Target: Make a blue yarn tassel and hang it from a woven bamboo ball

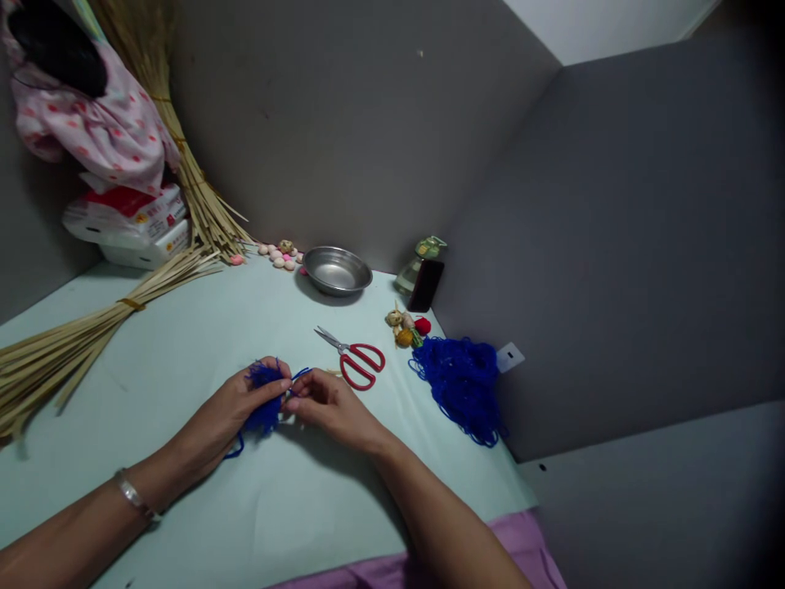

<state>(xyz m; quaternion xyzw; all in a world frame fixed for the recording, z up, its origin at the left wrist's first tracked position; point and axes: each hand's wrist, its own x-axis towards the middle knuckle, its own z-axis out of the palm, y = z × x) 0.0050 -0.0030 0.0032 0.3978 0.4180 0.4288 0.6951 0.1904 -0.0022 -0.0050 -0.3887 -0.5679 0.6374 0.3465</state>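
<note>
Two hands: left hand and right hand close together, mid-table, fingertips almost meeting.
Far left: dried palm strips in loose bundles on a pale green table cover; silver bangle on left wrist.
Left grip: blue yarn tuft pinched between thumb and fingers, loose end hanging below.
Right grip: thin blue strand pinched at the tuft; whether it is knotted, cannot tell.
Technique: judged best to keep the tuft pinched tight and the strand taut, so fibres stay bunched.
Mid: red-handled scissors lie open, just right of the hands; steel bowl beyond.
Far right: blue yarn pile, loosely heaped; black phone upright behind it.
</note>
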